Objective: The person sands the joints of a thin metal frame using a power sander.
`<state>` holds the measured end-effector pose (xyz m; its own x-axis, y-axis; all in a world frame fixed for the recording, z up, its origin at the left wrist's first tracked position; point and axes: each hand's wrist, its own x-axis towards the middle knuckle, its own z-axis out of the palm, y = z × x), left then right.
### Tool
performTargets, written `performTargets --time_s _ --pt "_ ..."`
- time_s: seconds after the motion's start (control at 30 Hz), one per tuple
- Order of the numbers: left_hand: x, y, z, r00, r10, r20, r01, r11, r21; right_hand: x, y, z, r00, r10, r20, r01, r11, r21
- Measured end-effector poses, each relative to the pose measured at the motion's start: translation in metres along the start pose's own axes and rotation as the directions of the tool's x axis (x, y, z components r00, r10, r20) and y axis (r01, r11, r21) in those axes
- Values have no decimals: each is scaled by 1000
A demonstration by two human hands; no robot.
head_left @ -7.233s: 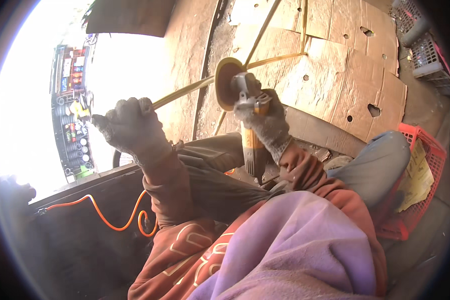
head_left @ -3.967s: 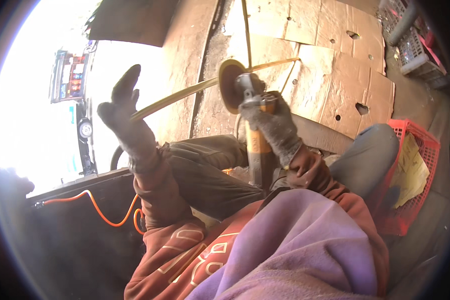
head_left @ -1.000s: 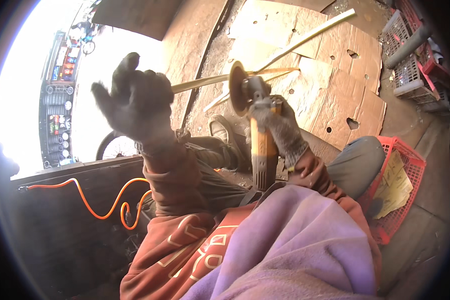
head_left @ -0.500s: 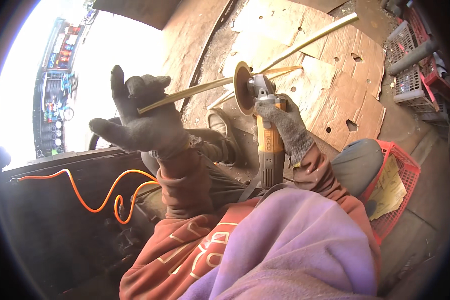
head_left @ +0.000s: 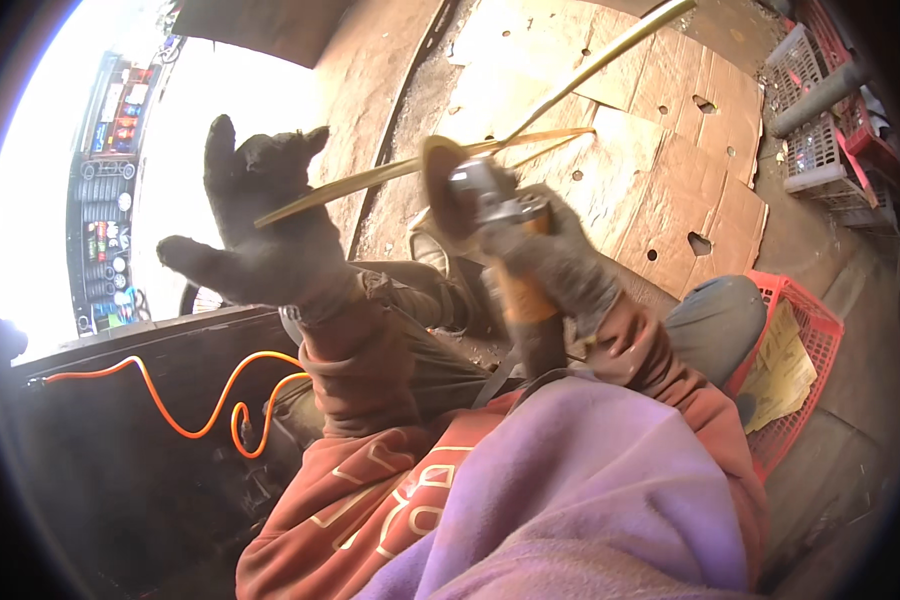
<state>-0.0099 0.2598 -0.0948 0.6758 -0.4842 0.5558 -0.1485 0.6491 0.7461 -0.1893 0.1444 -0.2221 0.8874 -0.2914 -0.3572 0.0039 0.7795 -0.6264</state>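
Observation:
My gloved left hand [head_left: 275, 215] is palm up, thumb and one finger stretched out, the other fingers partly curled. A thin, long yellowish strip [head_left: 370, 178] lies across it, its tapered near end over the palm, and runs right past the grinder's disc. My gloved right hand [head_left: 555, 245] is wrapped round an angle grinder [head_left: 525, 295] with a yellow body and grey head, blurred by motion. Its round brown disc [head_left: 445, 190] stands edge-up against the strip; whether they touch I cannot tell. Another long yellowish strip [head_left: 610, 60] reaches up to the far right behind the disc.
Flattened cardboard [head_left: 660, 150] with holes covers the ground ahead. A red plastic basket [head_left: 795, 400] holding yellowish paper stands beside my right knee. More crates [head_left: 805, 150] are at the far right. On the left, an orange cord [head_left: 205, 420] curls over a dark surface.
The left hand and its strip have shifted slightly left. The grinder has swung left and tilted, its disc moving left and a little down along the strip.

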Motion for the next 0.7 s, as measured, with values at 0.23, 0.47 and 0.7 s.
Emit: performTargets --time_s 0.23,0.47,0.7 --pt "4 12 -9 983 -58 175 53 998 36 3 13 7 986 -148 79 130 972 198" --pt "3 6 8 1000 -24 -18 28 962 273 2 10 19 976 -208 64 193 964 183" --pt "5 13 18 997 -69 27 56 943 329 7 0 -13 992 -125 24 120 983 137"
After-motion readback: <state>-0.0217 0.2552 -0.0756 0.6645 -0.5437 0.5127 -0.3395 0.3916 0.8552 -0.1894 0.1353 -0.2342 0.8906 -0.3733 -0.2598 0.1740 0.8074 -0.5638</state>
